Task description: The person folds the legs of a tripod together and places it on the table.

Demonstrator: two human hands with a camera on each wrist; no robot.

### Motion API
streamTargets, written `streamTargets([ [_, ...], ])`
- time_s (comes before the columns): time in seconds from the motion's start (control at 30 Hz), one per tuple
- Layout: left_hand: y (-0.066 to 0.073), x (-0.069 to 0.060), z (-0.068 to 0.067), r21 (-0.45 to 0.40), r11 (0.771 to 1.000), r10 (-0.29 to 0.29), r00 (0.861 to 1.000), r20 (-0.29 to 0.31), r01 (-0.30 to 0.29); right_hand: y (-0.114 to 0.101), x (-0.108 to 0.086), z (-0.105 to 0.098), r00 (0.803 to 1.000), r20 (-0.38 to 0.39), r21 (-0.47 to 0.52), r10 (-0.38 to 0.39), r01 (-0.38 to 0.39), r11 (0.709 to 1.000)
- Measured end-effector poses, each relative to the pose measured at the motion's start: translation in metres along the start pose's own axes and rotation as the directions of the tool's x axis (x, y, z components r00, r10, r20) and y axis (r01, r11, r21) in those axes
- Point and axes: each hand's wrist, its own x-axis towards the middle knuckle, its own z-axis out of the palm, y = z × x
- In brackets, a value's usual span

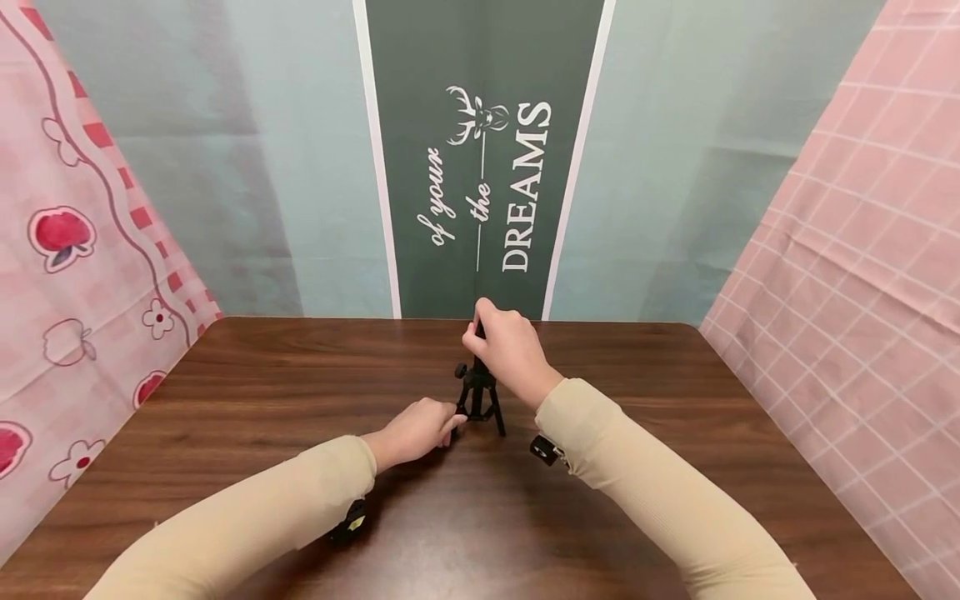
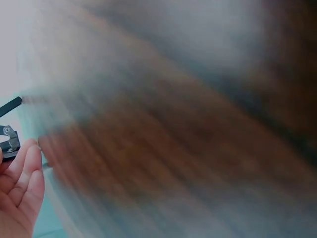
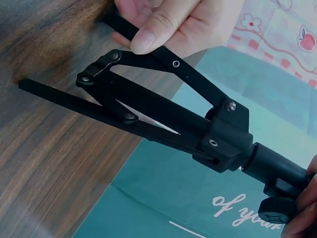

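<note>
A small black tripod [image 1: 477,392] stands upright on the wooden table, its legs partly spread. My right hand [image 1: 516,346] grips its column near the top, above a round knob [image 3: 275,210]. Low on the left side, my left hand [image 1: 422,427] holds one leg, with the thumb [image 3: 143,40] lying along it in the right wrist view. Hinged braces [image 3: 101,69] join the legs to the central tube. The left wrist view is mostly blurred; the left hand's fingers [image 2: 25,183] and a bit of the tripod [image 2: 9,148] show at its left edge.
The brown wooden table [image 1: 600,517] stretches around the tripod. Behind it hangs a grey-green cloth [image 1: 495,50] with white lettering and a deer head. Pink patterned cloths hang on the left [image 1: 97,292] and right [image 1: 847,275]. Each wrist wears a small black device [image 1: 544,450].
</note>
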Motion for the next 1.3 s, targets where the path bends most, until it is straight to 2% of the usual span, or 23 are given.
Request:
streamTargets([
  [0.27,0.002,0.004,0.0,-0.053,0.999,-0.01,1.0,0.0,0.01,0.002,0.0,0.003,0.999,-0.034,0.022,-0.005,0.006,1.0],
  [0.43,0.002,0.006,-0.003,-0.112,0.993,-0.023,0.999,0.037,0.027,0.002,-0.001,0.003,0.999,-0.039,0.047,0.001,0.001,0.999],
  [0.57,0.001,0.01,-0.007,-0.184,0.98,-0.049,0.992,0.114,0.069,0.001,-0.001,0.003,1.0,-0.025,0.042,-0.001,0.002,0.999],
  [0.73,-0.004,0.019,-0.019,-0.22,0.965,-0.089,0.966,0.244,0.145,0.0,0.001,-0.001,0.997,0.044,0.035,0.067,-0.068,0.997],
  [0.8,-0.007,0.022,-0.024,-0.256,0.956,-0.075,0.962,0.263,0.145,0.0,0.002,-0.004,0.99,0.087,0.048,0.109,-0.113,0.992],
  [0.87,-0.01,0.025,-0.027,-0.296,0.948,-0.041,0.967,0.251,0.117,0.0,0.004,-0.008,0.983,0.126,0.066,0.135,-0.144,0.987],
  [1.03,-0.014,0.031,-0.028,-0.391,0.919,0.046,0.973,0.225,0.047,0.002,0.004,-0.013,0.977,0.164,0.105,0.134,-0.152,0.983],
  [1.2,-0.015,0.033,-0.028,-0.428,0.902,0.048,0.968,0.246,0.064,0.007,0.002,-0.014,0.977,0.177,0.159,0.123,-0.152,0.975],
  [1.3,-0.017,0.033,-0.028,-0.424,0.903,0.043,0.968,0.248,0.068,0.008,0.001,-0.014,0.977,0.18,0.187,0.117,-0.15,0.971],
])
